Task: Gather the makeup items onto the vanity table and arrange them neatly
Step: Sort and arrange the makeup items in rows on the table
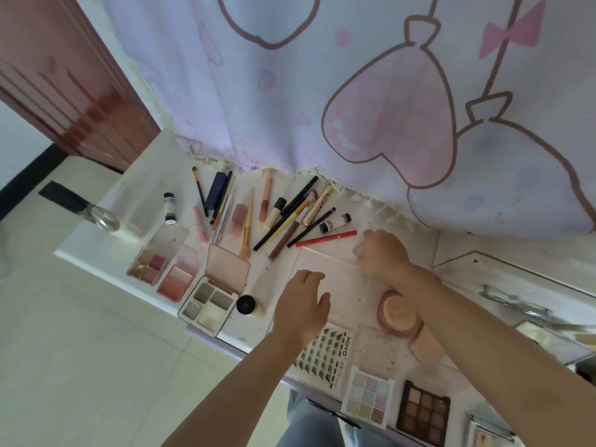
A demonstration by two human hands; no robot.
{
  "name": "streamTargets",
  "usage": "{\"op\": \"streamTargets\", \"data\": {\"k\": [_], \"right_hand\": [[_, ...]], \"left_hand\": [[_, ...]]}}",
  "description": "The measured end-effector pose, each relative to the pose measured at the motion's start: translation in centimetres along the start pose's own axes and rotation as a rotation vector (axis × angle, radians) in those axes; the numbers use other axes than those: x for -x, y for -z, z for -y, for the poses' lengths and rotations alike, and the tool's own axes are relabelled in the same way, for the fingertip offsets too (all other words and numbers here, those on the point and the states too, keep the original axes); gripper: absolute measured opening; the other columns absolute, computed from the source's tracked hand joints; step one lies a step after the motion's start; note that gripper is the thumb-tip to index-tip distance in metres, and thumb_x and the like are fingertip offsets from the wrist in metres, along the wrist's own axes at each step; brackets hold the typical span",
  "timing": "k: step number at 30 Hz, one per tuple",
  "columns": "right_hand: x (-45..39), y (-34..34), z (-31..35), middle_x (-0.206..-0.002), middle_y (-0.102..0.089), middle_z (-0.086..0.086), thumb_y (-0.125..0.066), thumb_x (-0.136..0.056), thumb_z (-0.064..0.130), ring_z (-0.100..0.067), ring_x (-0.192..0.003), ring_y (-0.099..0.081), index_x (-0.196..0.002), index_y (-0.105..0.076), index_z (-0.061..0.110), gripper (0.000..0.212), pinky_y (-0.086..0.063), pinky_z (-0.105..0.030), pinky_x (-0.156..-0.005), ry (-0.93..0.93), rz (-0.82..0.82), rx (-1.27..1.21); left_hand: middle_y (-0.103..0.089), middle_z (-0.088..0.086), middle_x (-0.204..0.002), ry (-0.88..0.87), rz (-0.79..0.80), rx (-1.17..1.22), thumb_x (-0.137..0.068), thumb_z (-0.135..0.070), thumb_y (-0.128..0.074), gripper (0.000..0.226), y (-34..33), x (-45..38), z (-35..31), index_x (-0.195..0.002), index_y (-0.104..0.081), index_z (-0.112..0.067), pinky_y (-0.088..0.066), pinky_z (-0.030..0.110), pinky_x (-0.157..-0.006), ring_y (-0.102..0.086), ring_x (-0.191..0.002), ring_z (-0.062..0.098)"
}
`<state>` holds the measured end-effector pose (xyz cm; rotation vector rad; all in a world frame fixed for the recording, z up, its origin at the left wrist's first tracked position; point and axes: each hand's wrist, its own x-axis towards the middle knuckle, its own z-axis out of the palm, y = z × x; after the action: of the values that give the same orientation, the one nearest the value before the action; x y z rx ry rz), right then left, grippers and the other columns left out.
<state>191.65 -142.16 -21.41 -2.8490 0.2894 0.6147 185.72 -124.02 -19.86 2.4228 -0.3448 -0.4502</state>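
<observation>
The white vanity table (154,175) holds many makeup items. Pencils, brushes and tubes (280,214) lie fanned along the back, with a red pencil (325,238) nearest me. Three open palettes (176,283) sit at the left edge beside a black-capped jar (246,304). A clear plastic case (335,279) lies flat in the middle. My left hand (303,301) hovers over its left side with relaxed fingers. My right hand (383,253) curls round the case's far right corner. A pink puff compact (398,312) sits under my right forearm.
A lash card (325,353), a pastel palette (369,398) and a brown palette (422,411) lie along the near edge. A glass bottle (106,221) stands at the far left corner. A pink curtain (354,91) hangs behind the table. A drawer unit (516,285) is at right.
</observation>
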Motion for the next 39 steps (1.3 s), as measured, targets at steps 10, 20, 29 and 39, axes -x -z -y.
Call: {"op": "streamTargets", "data": {"k": [10, 20, 29, 39], "right_hand": [[6.8, 5.0, -0.3, -0.093, -0.059, 0.008, -0.068, -0.072, 0.016, -0.008, -0.083, -0.055, -0.103, -0.061, 0.017, 0.032, -0.039, -0.006, -0.062, 0.214, -0.072, -0.543], [12.5, 6.9, -2.2, -0.077, -0.069, 0.008, -0.058, -0.086, 0.013, -0.001, -0.066, -0.065, -0.083, -0.067, 0.017, 0.01, -0.051, -0.011, -0.06, 0.258, 0.154, -1.097], [13.1, 4.7, -3.3, -0.059, -0.07, 0.0, -0.049, -0.092, 0.013, -0.008, -0.051, -0.065, -0.079, -0.061, 0.009, 0.018, -0.053, -0.018, -0.05, -0.022, 0.033, -1.515], [6.1, 7.0, -3.1, -0.078, -0.063, -0.005, -0.038, -0.095, 0.008, -0.018, -0.076, -0.059, -0.08, -0.054, 0.008, 0.022, -0.05, -0.025, -0.062, -0.149, -0.184, -1.208]], "left_hand": [[-0.057, 0.005, -0.118, 0.343, 0.006, 0.686, -0.089, -0.018, -0.053, 0.038, 2.4, -1.8, -3.4, -0.126, -0.048, -0.01, -0.047, 0.026, -0.086, -0.058, -0.092, 0.018], [-0.066, 0.006, -0.076, 0.299, 0.137, 0.908, -0.091, 0.001, -0.045, 0.019, 2.7, 1.1, -6.1, -0.095, -0.063, -0.003, -0.053, 0.015, -0.057, -0.065, -0.059, 0.005], [-0.066, 0.008, -0.067, 0.353, 0.104, 1.081, -0.088, 0.002, -0.05, 0.02, 1.3, 2.8, -7.6, -0.076, -0.063, -0.006, -0.055, 0.017, -0.054, -0.067, -0.055, 0.009], [-0.053, -0.002, -0.077, 0.29, 0.154, 0.665, -0.091, -0.011, -0.048, 0.011, 4.4, -2.3, -6.5, -0.098, -0.055, -0.012, -0.043, 0.019, -0.063, -0.052, -0.071, 0.01]]}}
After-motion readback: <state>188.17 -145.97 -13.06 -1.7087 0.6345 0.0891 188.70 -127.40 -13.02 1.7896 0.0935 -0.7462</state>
